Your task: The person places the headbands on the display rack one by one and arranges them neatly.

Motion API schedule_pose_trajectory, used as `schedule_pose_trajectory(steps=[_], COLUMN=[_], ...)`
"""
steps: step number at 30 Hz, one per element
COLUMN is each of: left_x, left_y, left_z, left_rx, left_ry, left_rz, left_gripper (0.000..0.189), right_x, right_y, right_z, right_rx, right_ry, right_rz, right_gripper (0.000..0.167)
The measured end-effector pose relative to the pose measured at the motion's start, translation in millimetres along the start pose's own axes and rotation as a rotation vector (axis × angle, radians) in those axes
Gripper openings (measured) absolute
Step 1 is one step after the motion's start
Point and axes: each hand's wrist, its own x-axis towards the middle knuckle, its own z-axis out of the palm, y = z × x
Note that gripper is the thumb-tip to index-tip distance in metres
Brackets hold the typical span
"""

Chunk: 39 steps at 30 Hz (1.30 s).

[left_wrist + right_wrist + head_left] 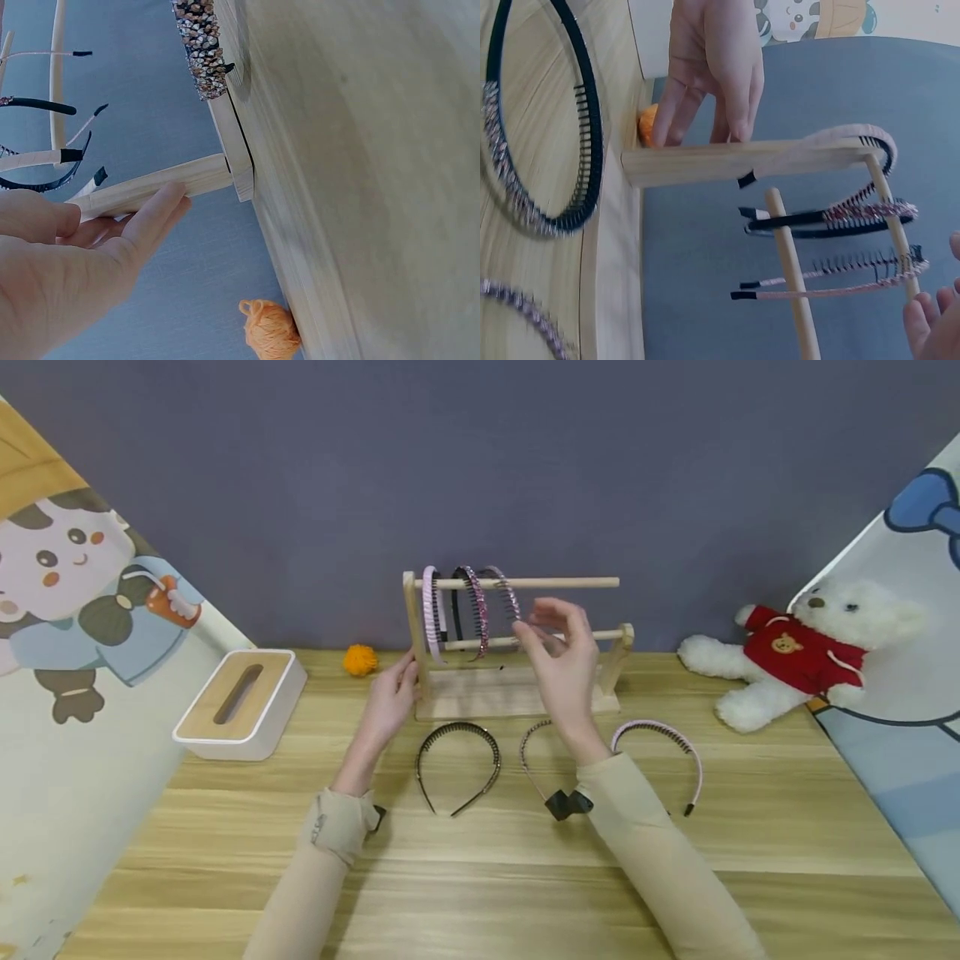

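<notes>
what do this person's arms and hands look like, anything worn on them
The left hand and right hand are bare, with no gloves visible. Both arms wear long beige sleeves; the left cuff looks bunched and bears a small greyish marking. A small black object shows beside each cuff.

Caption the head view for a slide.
Left hand touching a wooden rack, right hand beside its hanging headbands; three more headbands on the table.

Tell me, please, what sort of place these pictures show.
Probably a child's room or children's corner, though little of it shows. Signs are the blue-clad cartoon figure on the white wall, the white plush bear in a red top, and the pale wooden rack of pink and dark headbands.
</notes>
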Motion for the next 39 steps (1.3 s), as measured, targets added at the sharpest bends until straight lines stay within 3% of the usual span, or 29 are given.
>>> schedule_pose_trajectory(steps=[4, 9, 15, 22, 27, 32, 35, 39], left_x=[1.8, 3.5, 4.7, 5.1, 4.8, 3.7, 2.8, 1.3], left_y=[-2.0, -1.5, -0.5, 2.2, 2.8, 2.9, 2.0, -0.6], left_z=[-10.3, -20.7, -24.2, -25.7, -23.1, -17.1, -13.1, -6.0], left_rx=[0.027, 0.052, 0.064, 0.11, 0.137, 0.13, 0.102, 0.072], left_ry=[-0.002, -0.017, -0.037, -0.01, -0.006, -0.005, -0.014, -0.027], left_rz=[0.002, 0.005, 0.002, 0.025, 0.03, 0.029, 0.017, 0.005], left_gripper=[0.046, 0.048, 0.049, 0.047, 0.047, 0.047, 0.048, 0.048], right_x=[-1.3, -1.1, -6.3, -13.7, -22.3, -25.9, -26.3, -27.6], right_y=[-6, -16, -27, -28, -17, -11, -6, 1], right_z=[-11, -37, -84, -132, -162, -189, -204, -222], right_rx=[-0.04, -0.107, -0.263, -0.465, -0.62, -0.789, -0.84, -0.869], right_ry=[0.01, 0.035, 0.025, -0.031, -0.139, -0.346, -0.456, -0.531], right_rz=[-0.067, -0.076, -0.006, 0.112, 0.209, 0.283, 0.324, 0.363], right_gripper=[0.037, 0.033, 0.029, 0.026, 0.027, 0.031, 0.035, 0.035])
